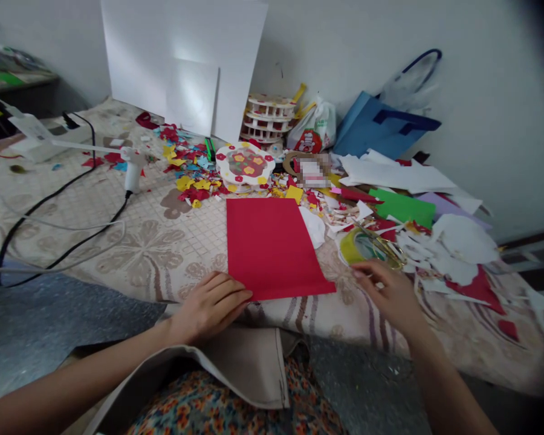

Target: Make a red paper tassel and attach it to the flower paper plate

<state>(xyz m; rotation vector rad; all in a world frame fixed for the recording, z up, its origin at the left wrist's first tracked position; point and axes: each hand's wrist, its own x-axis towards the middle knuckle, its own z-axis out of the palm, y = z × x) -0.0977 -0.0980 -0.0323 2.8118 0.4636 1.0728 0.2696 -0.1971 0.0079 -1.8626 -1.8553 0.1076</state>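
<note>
A red sheet, perhaps felt or paper, lies flat at the table's front edge, its lower right corner jutting out in a narrow strip. My left hand has its fingers together on the sheet's lower left corner; the thumb is hidden. To the right of the sheet, my right hand hovers with bent fingers slightly apart, and I see nothing in them. Just beyond its fingertips is a roll of yellow tape, with gold-handled scissors lying against it. A white scrap pokes out from under the sheet's right side.
Behind the sheet stands a decorated white flower-shaped piece among coloured scraps. A glue gun with a black cord stands left, near a power strip. Offcuts, including a green sheet, cover the right. A blue bag leans on the wall.
</note>
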